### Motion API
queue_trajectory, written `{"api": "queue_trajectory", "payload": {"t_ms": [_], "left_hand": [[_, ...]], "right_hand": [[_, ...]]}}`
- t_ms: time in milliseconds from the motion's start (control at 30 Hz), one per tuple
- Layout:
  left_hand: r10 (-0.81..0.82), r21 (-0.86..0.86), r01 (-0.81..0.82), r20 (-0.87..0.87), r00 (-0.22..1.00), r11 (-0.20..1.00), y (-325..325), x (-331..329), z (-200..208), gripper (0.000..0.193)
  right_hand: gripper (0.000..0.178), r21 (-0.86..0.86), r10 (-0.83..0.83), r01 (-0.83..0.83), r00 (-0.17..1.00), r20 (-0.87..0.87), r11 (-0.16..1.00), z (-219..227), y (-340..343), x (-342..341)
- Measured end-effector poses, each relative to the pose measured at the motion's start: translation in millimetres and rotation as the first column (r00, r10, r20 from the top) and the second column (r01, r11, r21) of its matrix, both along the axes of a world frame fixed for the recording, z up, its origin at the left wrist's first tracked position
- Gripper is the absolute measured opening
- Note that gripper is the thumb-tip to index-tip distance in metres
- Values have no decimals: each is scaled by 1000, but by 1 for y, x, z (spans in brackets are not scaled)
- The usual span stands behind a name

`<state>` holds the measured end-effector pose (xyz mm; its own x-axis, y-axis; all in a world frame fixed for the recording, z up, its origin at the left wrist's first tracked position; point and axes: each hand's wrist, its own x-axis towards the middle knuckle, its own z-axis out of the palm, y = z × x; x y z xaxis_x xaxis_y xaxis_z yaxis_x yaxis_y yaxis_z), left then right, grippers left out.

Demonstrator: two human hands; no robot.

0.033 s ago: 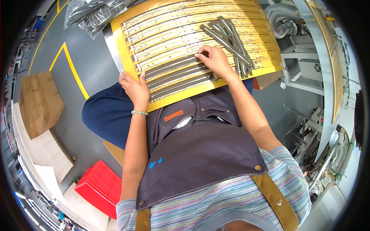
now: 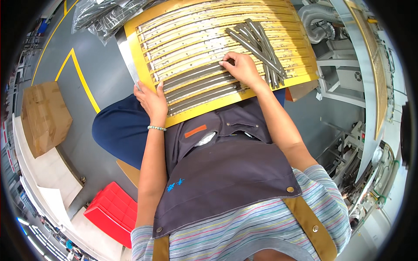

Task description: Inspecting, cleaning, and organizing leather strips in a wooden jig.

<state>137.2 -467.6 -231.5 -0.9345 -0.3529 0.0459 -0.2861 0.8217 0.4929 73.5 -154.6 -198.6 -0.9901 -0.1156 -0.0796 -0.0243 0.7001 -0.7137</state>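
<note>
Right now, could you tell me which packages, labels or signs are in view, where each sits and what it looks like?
Cardboard box: on the floor at far left, brown, flat-topped.
Plastic bags: upper left beside the yellow tray, clear and crinkled over dark contents.
Red crate: lower left on the floor, bright red, boxy.
Orange label: on the dark apron below the tray, small rectangle.
</note>
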Motion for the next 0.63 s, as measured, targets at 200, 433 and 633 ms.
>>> {"api": "queue_trajectory", "payload": {"t_ms": [200, 433, 633], "left_hand": [[-4, -4, 4, -13, 1000, 1000, -2, 0, -1, 79], [-1, -26, 0, -17, 1000, 1000, 2, 0, 0, 77], [-3, -33, 2, -19, 1000, 999, 0, 0, -1, 77]], "right_hand": [[22, 27, 13, -12, 999, -51, 1000, -1, -1, 2], [21, -10, -67, 67, 992, -107, 998, -5, -5, 7], [19, 128, 19, 5, 982, -186, 992, -7, -6, 10]]}}
